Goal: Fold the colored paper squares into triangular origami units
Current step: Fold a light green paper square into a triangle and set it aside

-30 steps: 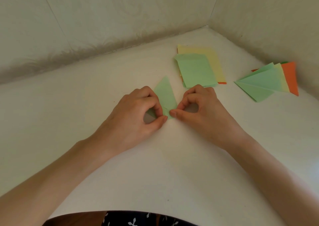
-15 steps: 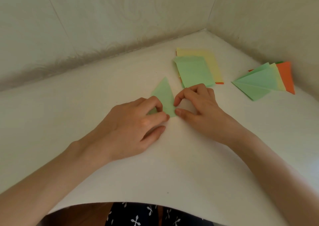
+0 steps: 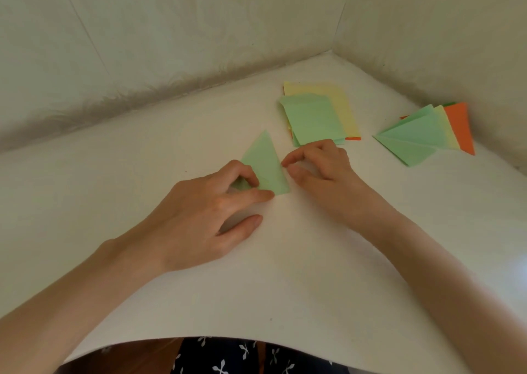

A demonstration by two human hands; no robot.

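Green paper triangle (image 3: 263, 165) lies flat on the white table (image 3: 285, 259) between both hands, likely so its crease can be pressed against a hard surface. The left hand (image 3: 205, 211) pins its near-left corner with fingers (image 3: 256, 195) curled shut on it, while the right hand (image 3: 322, 168), thumb and forefinger nearly closed, touches its right edge. Unfolded squares (image 3: 313, 119) and finished triangles (image 3: 422, 136) sit well apart, within reach.

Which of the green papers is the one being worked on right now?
The lone green triangle between the left hand and right hand. The square stack and the finished triangle pile lie untouched, farther away to the right.
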